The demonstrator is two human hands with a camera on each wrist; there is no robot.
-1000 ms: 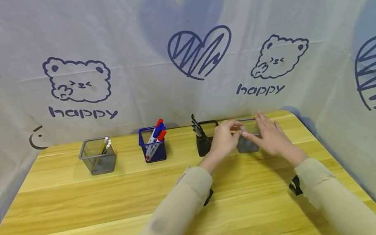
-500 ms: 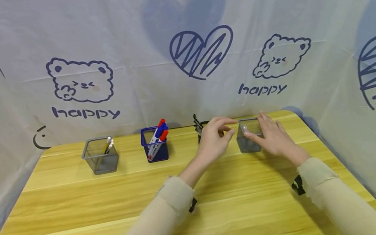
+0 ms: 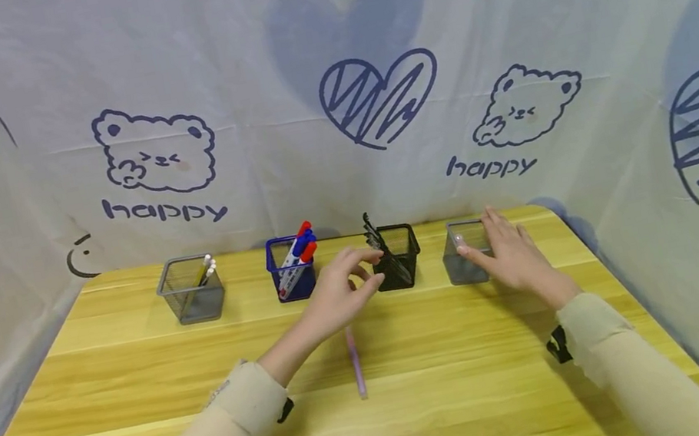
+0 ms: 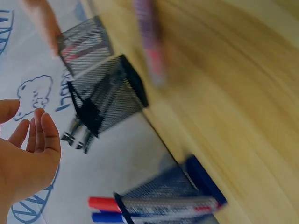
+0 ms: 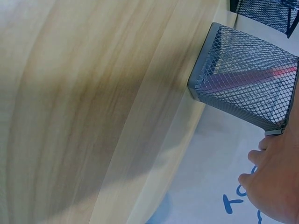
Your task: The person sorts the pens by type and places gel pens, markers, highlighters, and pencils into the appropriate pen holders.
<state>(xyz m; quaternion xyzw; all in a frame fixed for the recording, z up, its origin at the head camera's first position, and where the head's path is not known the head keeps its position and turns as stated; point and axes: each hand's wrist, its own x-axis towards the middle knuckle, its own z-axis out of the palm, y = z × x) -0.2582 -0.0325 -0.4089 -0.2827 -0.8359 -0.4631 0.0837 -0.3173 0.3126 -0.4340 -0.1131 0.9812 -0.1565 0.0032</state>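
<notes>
My right hand (image 3: 516,255) holds the grey mesh pen holder (image 3: 467,271) at the right end of the row, thumb on its front and fingers along its right side. Through the mesh in the right wrist view shows a purple-pink pen (image 5: 243,80) leaning inside. With nothing in its fingers, my left hand (image 3: 343,291) hovers just left of the black mesh pen holder (image 3: 404,241), its fingers loosely bent. A second purple-pink pen (image 3: 357,368) lies on the table below that hand; the left wrist view shows this pen (image 4: 150,39) blurred.
Black pens (image 3: 373,233) lean in the black holder. Left of it stands a blue mesh holder (image 3: 295,287) with red and blue markers (image 3: 299,250). At the far left is another grey holder (image 3: 197,307) with white-tipped pens (image 3: 209,264). Printed cloth (image 3: 287,182) hangs behind the wooden table (image 3: 466,400).
My left hand has moved left, away from the right-hand grey holder and past the black one, uncovering the pen on the table. The right hand has stayed at the grey holder.
</notes>
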